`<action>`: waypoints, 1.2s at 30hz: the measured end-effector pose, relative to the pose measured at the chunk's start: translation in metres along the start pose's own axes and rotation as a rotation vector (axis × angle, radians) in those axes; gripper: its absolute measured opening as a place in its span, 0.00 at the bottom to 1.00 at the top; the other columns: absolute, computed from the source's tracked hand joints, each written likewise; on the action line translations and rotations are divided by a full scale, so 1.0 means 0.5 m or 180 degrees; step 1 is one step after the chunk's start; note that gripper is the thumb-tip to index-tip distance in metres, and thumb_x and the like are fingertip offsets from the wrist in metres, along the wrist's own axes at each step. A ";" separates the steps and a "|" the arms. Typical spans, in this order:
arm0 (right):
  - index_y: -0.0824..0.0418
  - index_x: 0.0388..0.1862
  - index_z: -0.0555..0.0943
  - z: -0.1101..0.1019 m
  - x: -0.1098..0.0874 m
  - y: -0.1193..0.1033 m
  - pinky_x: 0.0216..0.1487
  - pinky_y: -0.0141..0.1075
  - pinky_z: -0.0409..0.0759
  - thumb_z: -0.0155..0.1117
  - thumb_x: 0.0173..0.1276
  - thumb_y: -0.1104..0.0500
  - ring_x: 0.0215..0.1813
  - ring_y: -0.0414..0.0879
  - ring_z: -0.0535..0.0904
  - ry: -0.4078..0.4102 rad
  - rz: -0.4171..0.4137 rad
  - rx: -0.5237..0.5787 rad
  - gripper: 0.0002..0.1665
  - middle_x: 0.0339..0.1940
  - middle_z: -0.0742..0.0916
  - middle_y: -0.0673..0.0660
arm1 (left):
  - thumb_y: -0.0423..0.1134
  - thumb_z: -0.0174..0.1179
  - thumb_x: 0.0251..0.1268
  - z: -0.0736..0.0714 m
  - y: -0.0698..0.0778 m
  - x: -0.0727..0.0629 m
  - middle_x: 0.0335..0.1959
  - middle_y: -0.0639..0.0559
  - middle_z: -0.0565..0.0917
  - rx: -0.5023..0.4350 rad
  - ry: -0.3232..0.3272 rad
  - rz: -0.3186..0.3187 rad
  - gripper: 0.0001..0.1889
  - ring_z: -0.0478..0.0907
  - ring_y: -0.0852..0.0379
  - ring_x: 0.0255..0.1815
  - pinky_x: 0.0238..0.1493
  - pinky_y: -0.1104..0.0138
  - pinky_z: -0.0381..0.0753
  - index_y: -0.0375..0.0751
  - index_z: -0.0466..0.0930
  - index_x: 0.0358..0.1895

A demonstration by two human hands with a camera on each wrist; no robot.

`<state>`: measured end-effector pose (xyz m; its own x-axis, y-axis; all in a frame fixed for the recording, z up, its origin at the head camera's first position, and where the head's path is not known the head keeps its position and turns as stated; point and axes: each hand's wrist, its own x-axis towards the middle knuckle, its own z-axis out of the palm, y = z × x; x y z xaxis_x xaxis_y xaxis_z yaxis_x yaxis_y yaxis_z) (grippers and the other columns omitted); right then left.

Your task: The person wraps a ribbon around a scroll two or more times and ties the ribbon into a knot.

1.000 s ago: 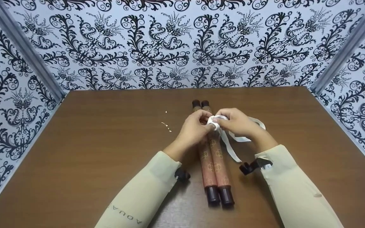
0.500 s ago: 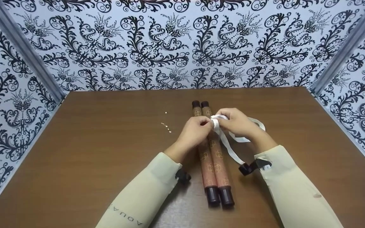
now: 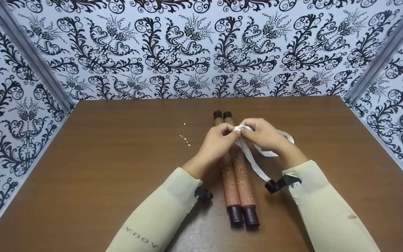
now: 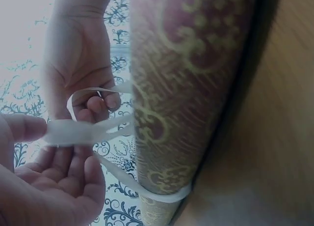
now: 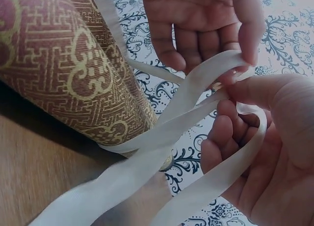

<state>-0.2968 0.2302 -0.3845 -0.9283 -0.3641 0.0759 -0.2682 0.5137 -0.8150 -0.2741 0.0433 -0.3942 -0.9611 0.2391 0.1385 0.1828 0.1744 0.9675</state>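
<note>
Two rolled scrolls [image 3: 240, 189] in reddish-gold brocade with dark end knobs lie side by side on the table. A white ribbon [image 5: 147, 142] passes around the rolls near their far part and crosses over itself. My left hand [image 3: 216, 141] pinches the ribbon between thumb and forefinger above the scrolls. Just right of it, my right hand [image 3: 266, 135] pinches another part of the ribbon, with a loop running across its palm in the right wrist view. The two hands' fingertips are close together. Loose ribbon hangs down to the right of the scrolls.
The brown wooden table [image 3: 117, 168] carries several small pale flecks [image 3: 185, 140] left of the scrolls. Patterned black-and-white walls [image 3: 173, 45] enclose the back and sides. Black straps [image 3: 278, 184] hang at both sleeve cuffs.
The ribbon ring seen between the hands has opened out into a hanging strip. My left hand dipped slightly, then rose back to the ribbon. The right hand and scrolls stay nearly in place.
</note>
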 end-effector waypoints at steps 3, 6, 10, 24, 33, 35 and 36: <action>0.66 0.38 0.83 -0.004 -0.001 -0.001 0.26 0.30 0.69 0.59 0.80 0.58 0.24 0.40 0.71 -0.0027 -0.0022 0.0023 0.13 0.23 0.78 0.50 | 0.36 0.59 0.73 -0.001 0.012 0.001 0.28 0.53 0.84 -0.0344 0.0037 -0.0077 0.07 0.81 0.61 0.31 0.40 0.67 0.82 0.39 0.82 0.34; 0.66 0.38 0.83 -0.005 -0.001 -0.001 0.26 0.31 0.72 0.58 0.81 0.56 0.24 0.41 0.73 -0.0059 -0.0055 0.0006 0.15 0.22 0.79 0.51 | 0.35 0.59 0.74 -0.009 0.023 -0.002 0.27 0.52 0.83 -0.0654 0.0116 -0.0184 0.07 0.79 0.60 0.27 0.34 0.68 0.80 0.39 0.81 0.35; 0.65 0.41 0.83 -0.005 0.001 -0.005 0.25 0.33 0.74 0.58 0.82 0.54 0.22 0.42 0.72 -0.0093 -0.0017 0.0013 0.16 0.23 0.78 0.50 | 0.38 0.60 0.76 -0.035 0.033 -0.007 0.26 0.54 0.80 -0.0534 0.0210 -0.0161 0.09 0.73 0.61 0.26 0.30 0.70 0.73 0.38 0.83 0.36; 0.60 0.41 0.87 -0.032 -0.023 0.021 0.34 0.34 0.68 0.63 0.78 0.55 0.29 0.41 0.68 -0.0029 -0.0070 -0.0346 0.11 0.24 0.74 0.47 | 0.41 0.63 0.73 -0.175 0.029 -0.031 0.26 0.57 0.78 0.1125 0.0029 0.0177 0.08 0.68 0.59 0.28 0.34 0.66 0.69 0.42 0.87 0.38; 0.65 0.37 0.86 -0.039 -0.043 0.058 0.30 0.33 0.66 0.64 0.77 0.56 0.26 0.38 0.66 -0.0135 -0.0122 -0.0629 0.14 0.20 0.72 0.45 | 0.40 0.64 0.71 -0.214 -0.017 -0.052 0.28 0.56 0.80 0.1313 0.0164 0.0017 0.08 0.71 0.56 0.32 0.37 0.65 0.69 0.41 0.88 0.36; 0.65 0.37 0.86 -0.041 -0.044 0.063 0.30 0.33 0.66 0.64 0.77 0.56 0.26 0.37 0.65 -0.0132 -0.0116 -0.0641 0.13 0.20 0.72 0.45 | 0.40 0.64 0.71 -0.219 -0.027 -0.056 0.28 0.55 0.81 0.1314 0.0193 -0.0026 0.08 0.72 0.56 0.32 0.37 0.65 0.69 0.41 0.88 0.35; 0.65 0.37 0.86 -0.042 -0.044 0.064 0.30 0.33 0.66 0.64 0.77 0.57 0.26 0.37 0.66 -0.0133 -0.0108 -0.0647 0.12 0.21 0.72 0.45 | 0.40 0.64 0.71 -0.222 -0.032 -0.059 0.28 0.55 0.81 0.1305 0.0204 -0.0048 0.08 0.72 0.56 0.32 0.38 0.65 0.69 0.41 0.88 0.35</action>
<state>-0.2902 0.2710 -0.4003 -0.9074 -0.4137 0.0740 -0.3496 0.6453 -0.6793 -0.2718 -0.0726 -0.3902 -0.9729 0.1758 0.1505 0.2236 0.5465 0.8071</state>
